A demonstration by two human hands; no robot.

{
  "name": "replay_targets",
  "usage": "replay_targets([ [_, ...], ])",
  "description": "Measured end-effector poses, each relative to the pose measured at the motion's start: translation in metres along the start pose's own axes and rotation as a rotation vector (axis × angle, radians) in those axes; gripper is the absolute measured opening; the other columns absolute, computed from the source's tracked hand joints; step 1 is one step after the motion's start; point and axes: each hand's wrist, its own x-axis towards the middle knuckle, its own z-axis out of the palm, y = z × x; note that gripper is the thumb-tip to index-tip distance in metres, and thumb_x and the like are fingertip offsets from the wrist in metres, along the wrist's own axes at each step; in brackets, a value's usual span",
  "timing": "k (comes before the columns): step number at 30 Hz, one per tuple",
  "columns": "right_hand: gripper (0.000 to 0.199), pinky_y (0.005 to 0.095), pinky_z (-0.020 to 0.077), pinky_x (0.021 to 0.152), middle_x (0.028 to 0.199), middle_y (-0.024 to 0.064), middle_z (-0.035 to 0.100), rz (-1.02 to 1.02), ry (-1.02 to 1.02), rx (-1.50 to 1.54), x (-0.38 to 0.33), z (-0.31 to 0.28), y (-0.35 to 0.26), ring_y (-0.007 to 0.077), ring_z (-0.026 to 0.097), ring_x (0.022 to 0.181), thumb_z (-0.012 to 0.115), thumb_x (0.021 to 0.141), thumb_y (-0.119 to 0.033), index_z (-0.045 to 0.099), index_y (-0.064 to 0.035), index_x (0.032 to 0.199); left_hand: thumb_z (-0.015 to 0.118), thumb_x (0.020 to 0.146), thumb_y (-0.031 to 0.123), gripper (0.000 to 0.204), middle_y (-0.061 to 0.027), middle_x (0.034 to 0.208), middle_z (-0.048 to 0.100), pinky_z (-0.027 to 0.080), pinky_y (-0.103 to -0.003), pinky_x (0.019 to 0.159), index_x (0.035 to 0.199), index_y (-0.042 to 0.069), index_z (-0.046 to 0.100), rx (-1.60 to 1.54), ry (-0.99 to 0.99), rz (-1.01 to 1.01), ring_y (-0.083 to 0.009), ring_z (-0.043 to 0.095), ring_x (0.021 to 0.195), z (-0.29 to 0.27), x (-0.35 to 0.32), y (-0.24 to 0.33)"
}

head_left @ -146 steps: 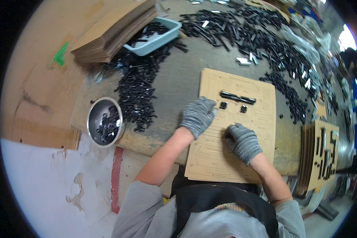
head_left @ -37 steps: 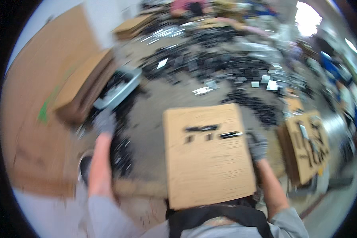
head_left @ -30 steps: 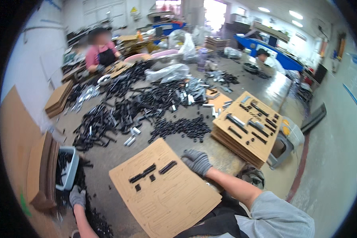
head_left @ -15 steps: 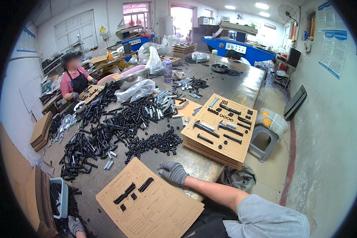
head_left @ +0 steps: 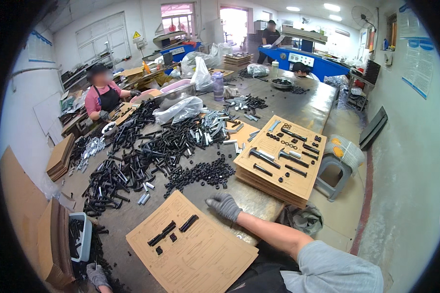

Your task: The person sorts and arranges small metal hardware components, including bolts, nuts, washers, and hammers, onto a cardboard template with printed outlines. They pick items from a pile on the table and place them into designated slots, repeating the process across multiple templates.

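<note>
My gloved right hand point(head_left: 224, 206) rests on the metal table beside the upper right edge of a brown cardboard sheet point(head_left: 195, 254). Its fingers are curled together; whatever may be under them is hidden. Printed outlines cover the sheet, and two black rod-like parts point(head_left: 162, 233) point(head_left: 188, 222) and two small clusters of black pieces point(head_left: 173, 237) lie on its upper half. At the lower left, my gloved left hand point(head_left: 98, 275) is closed near loose black parts and a pale blue bin point(head_left: 85, 238). Something thin may show at its fingertips, too small to name.
Piles of black bolt-like parts point(head_left: 112, 183), black nuts point(head_left: 200, 175) and silver tubes point(head_left: 208, 129) spread over the table. A stack of filled cardboard sheets point(head_left: 278, 158) stands right, by a grey stool point(head_left: 333, 173). Cardboard point(head_left: 58, 239) leans left. A co-worker point(head_left: 102, 95) sits across the table.
The view has shifted slightly, so the scene sits lower and further right. My left hand has shifted a little. A standing person now shows at the back. My right hand stays beside the sheet.
</note>
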Motion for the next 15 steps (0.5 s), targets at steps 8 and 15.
replay_targets([
  [8,0.037,0.0352,0.0479,0.090,0.108,0.0174,0.065,-0.232,-0.610,0.070,-0.082,0.078,-0.091,0.0310,0.061,0.104,0.057,0.093,-0.028,0.059,-0.0025,0.119,0.075,0.075,0.023,0.032,-0.0057,0.079,0.060,0.053,-0.027,0.056,0.092,0.002,0.060,-0.766,-0.661,0.012,-0.0122,0.060,0.066,0.002,-0.193,0.245],
  [15,0.024,0.0310,0.0522,0.077,0.094,0.0073,0.065,0.067,-0.428,0.331,-0.105,0.049,-0.076,0.0155,0.061,0.088,0.053,0.097,-0.022,0.064,-0.0022,0.104,0.070,0.082,0.018,0.020,-0.0116,0.082,0.067,0.051,-0.030,0.071,0.097,0.004,0.068,-0.408,-0.807,0.237,-0.0178,0.063,0.072,0.049,-0.244,0.254],
])
